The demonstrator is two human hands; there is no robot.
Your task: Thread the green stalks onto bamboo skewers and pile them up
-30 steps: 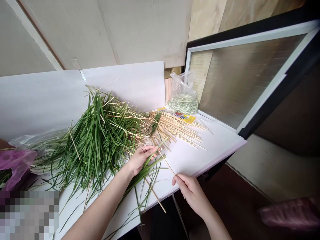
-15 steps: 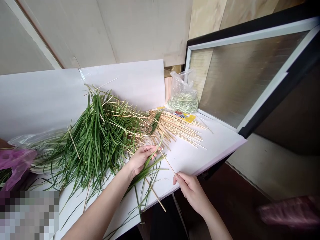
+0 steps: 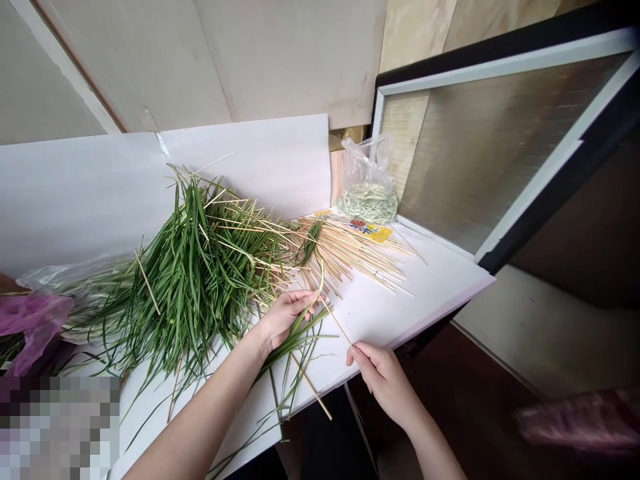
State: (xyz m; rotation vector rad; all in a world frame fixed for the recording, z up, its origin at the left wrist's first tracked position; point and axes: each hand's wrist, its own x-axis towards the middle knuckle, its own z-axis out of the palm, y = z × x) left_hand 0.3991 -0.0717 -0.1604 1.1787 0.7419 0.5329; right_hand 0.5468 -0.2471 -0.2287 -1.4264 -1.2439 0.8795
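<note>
Pinched between the fingers of my left hand are green garlic chives; one pale stem curves up above the fingertips. My right hand is closed on the lower end of a thin bamboo skewer at the table's front edge. The skewer's upper end meets the chives at my left fingertips; whether it goes through them is too small to tell. Beneath my left hand lie loose chive leaves. A big heap of garlic chives with skewers across it rises left of that hand.
Many bamboo skewers are fanned out behind my hands on the white tabletop. A clear bag of pale green strips stands at the back, beside a framed panel. Pink plastic lies far left.
Both hands stay almost in place, still holding the chives and the skewer. The pale stem tip above my left fingers has swung slightly left and stands more upright.
</note>
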